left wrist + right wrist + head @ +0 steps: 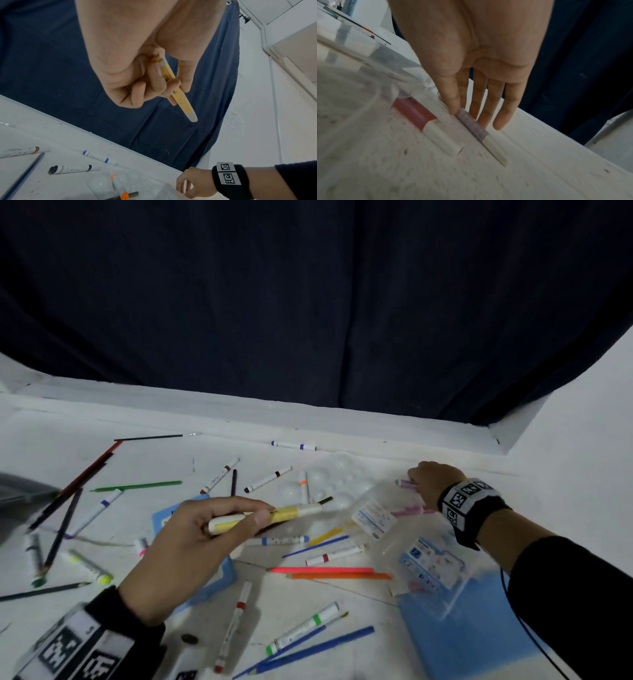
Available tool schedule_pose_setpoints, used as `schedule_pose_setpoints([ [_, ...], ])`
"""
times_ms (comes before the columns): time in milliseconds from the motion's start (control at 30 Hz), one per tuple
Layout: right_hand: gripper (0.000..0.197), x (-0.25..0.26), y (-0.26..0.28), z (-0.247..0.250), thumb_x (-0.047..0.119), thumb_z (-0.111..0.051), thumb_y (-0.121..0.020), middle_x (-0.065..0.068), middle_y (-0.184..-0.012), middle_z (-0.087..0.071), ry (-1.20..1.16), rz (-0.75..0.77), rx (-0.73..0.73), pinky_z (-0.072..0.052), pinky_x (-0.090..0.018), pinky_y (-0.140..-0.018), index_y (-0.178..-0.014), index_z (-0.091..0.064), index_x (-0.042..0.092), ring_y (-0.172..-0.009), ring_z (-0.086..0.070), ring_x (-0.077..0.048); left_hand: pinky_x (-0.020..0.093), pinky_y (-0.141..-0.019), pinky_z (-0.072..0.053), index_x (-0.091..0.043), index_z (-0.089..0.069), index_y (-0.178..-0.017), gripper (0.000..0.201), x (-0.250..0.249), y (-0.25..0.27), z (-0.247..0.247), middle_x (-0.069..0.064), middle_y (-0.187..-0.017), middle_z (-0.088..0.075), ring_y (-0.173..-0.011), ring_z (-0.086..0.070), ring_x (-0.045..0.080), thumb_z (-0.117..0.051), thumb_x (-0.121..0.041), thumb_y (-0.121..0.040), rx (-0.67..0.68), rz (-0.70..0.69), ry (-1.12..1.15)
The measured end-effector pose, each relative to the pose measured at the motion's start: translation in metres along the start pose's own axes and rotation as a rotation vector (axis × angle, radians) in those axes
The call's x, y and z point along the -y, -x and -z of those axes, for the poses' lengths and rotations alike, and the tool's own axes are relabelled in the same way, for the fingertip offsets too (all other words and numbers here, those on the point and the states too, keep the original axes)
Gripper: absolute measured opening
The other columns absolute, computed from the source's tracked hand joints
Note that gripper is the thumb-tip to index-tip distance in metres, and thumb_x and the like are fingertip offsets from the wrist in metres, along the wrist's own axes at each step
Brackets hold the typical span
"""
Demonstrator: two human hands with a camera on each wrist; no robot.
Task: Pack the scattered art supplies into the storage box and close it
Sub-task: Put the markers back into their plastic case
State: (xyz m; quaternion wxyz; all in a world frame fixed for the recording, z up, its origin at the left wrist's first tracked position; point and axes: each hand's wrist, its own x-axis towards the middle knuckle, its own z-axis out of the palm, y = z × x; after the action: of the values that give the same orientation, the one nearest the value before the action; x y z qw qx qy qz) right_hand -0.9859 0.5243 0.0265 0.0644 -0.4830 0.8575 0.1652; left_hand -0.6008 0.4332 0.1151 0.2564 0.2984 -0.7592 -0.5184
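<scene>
White tabletop, strewn with markers and pencils. Left hand pinches yellow marker. Right hand, fingers extended, touches purple marker beside clear storage box. Risk: the round marker may roll away.

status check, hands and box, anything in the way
Left hand grips yellow marker. Right hand fingers touching purple marker. Clear box open, markers scattered around it.

Dim, soft, even indoor light with a bluish cast. Shadows on the white table are faint. The wide lens bends edges. The right wrist view is motion-blurred and grainy.
</scene>
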Motion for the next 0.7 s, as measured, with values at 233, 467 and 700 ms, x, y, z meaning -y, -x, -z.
schedule_pose_setpoints([
  [233,0.021,0.004,0.003,0.006,0.011,-0.048,-0.093,-0.004,-0.102,-0.055,-0.128,-0.018,-0.211,-0.043,-0.033,-0.066,-0.113,-0.048,0.017,-0.090,-0.060,-0.026,0.017,-0.057,-0.035,-0.028,-0.077,-0.097,0.017,0.008,-0.017,-0.009,0.000,-0.075,-0.062,-0.059,-0.040,0.010,-0.067,-0.034,-0.086,-0.027,0.055,-0.005],
  [467,0.004,0.065,0.064,0.054,0.017,-0.045,-0.096,0.000,-0.088,-0.050,-0.363,0.290,-0.471,-0.036,-0.030,-0.059,-0.099,-0.042,0.017,-0.064,-0.048,-0.018,0.023,-0.058,-0.036,-0.029,-0.072,-0.107,0.023,0.017,0.003,0.003,0.005,-0.074,-0.048,-0.061,-0.039,0.012,-0.060,-0.034,-0.087,0.054,0.075,0.068],
  [700,0.035,0.160,0.133,0.079,0.005,-0.049,-0.087,0.007,-0.068,-0.051,-0.878,0.418,-0.447,-0.042,-0.026,-0.056,-0.113,-0.038,0.027,-0.058,-0.049,-0.012,0.011,-0.062,-0.045,-0.012,-0.076,-0.094,0.013,0.029,0.053,0.049,0.005,-0.076,-0.068,-0.066,-0.060,0.006,-0.063,-0.010,-0.091,-0.027,-0.011,0.078],
])
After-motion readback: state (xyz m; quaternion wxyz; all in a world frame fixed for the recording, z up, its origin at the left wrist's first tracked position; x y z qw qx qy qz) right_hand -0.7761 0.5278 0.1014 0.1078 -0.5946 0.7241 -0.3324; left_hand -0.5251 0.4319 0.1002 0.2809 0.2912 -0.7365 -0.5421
